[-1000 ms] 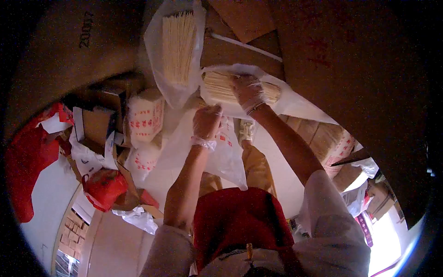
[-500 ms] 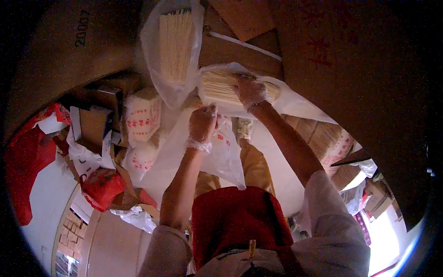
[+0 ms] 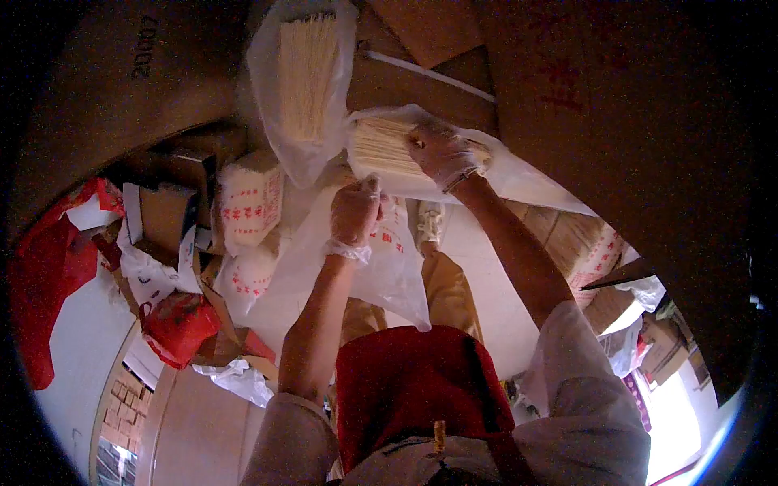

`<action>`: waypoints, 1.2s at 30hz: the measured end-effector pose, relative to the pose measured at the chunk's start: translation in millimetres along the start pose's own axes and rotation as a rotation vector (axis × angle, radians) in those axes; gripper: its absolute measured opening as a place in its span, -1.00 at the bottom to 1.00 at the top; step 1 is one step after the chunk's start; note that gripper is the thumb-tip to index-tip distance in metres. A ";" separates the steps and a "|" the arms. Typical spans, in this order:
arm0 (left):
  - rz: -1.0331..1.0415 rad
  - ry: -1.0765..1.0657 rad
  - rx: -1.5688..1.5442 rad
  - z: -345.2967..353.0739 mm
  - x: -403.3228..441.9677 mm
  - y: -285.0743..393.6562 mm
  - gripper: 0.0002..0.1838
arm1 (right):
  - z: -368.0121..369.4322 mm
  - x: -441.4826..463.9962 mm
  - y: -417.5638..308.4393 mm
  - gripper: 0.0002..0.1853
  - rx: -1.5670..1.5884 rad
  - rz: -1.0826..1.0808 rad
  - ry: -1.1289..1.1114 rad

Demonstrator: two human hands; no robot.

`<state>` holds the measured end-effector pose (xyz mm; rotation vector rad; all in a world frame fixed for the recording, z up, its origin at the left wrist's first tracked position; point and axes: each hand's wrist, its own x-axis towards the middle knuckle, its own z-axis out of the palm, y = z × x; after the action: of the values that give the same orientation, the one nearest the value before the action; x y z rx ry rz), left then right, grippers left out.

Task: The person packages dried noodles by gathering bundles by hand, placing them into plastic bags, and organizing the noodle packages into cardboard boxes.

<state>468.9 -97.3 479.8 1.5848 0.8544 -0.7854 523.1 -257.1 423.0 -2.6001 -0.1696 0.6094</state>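
Observation:
My left hand (image 3: 355, 215), in a clear plastic glove, is closed on the edge of a clear plastic bag (image 3: 397, 267) with red print that hangs down in front of me. Just beyond it lies a bundle of thin pale wooden sticks (image 3: 385, 146) in a clear plastic wrapper (image 3: 535, 185). My right hand (image 3: 444, 155), also gloved, has its fingers curled on the right part of this bundle; the fingertips are partly hidden. Another bundle of sticks (image 3: 308, 81) in clear plastic lies farther off, to the left.
Large cardboard boxes (image 3: 583, 89) surround the work area. White packs with red print (image 3: 251, 202) stand at the left, near a red bag (image 3: 180, 328). More wrapped packs (image 3: 559, 243) lie at the right. My shoe (image 3: 431, 220) shows on the pale floor below.
My right hand has shifted slightly right and down along the bundle, its fingers more curled. My left hand stays closed on the bag, nearly in place.

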 end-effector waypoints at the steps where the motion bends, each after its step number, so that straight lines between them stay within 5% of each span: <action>1: 0.001 0.002 0.000 0.4 -1.1 0.6 -0.58 | -11.2 -2.3 -4.3 -0.73 0.126 0.007 -0.027; 5: -0.066 -0.105 -0.158 -6.9 -11.3 10.7 -0.59 | -13.6 -9.6 15.1 -0.77 0.267 -0.005 -0.043; 7: -0.077 -0.196 -0.193 -9.7 -23.2 25.9 -0.58 | -13.9 -12.7 28.0 -0.82 0.200 -0.215 0.031; 10: -0.153 -0.348 -0.284 -7.8 -40.7 47.4 -0.57 | -39.0 -19.5 20.9 -0.85 0.339 -0.142 -0.028; 13: 0.049 -0.297 -0.347 9.5 -34.9 39.4 -0.61 | -37.0 -26.1 27.3 -0.75 0.355 -0.200 -0.034; 14: 0.420 -0.171 -0.227 20.6 -11.5 16.9 -0.65 | -35.8 -28.3 28.9 -0.75 0.354 -0.202 -0.031; 16: 0.791 -0.036 -0.102 29.7 -5.4 22.6 -0.67 | -32.4 -32.4 32.1 -0.76 0.333 -0.382 0.045; 18: 0.513 0.053 0.043 34.9 -7.1 29.6 -0.74 | -26.0 -34.7 34.0 -0.75 0.339 -0.421 0.041; 22: 0.642 0.096 0.317 32.4 4.5 4.9 -0.67 | -18.3 -41.4 33.1 -0.68 0.240 -0.336 -0.004; 25: 0.530 0.122 0.009 31.8 -8.3 0.0 -0.69 | -20.1 -41.2 28.0 -0.63 0.082 -0.298 -0.013; 27: 1.073 0.443 0.574 23.7 -11.1 -1.4 -0.73 | -10.5 -33.6 33.7 -0.58 0.083 -0.307 -0.018; 29: 0.965 0.373 0.555 18.0 -14.2 -1.8 -0.76 | -2.8 -26.5 39.3 -0.52 0.087 -0.318 -0.026; 31: 0.856 0.301 0.537 17.1 -18.5 -1.1 -0.77 | -6.5 -18.4 23.3 -0.45 0.011 -0.065 -0.229; 34: 0.484 0.126 -0.236 18.4 -21.6 -0.3 -0.72 | 3.0 -11.4 14.6 -0.44 -0.195 -0.075 -0.154; 36: 0.825 0.250 0.064 16.3 -21.5 -0.5 -0.66 | -2.5 -11.8 10.8 -0.51 -0.259 -0.052 -0.237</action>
<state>456.7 -115.8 495.1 1.9030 0.2743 -0.0232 513.8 -270.3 424.6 -2.7507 -0.4156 0.9304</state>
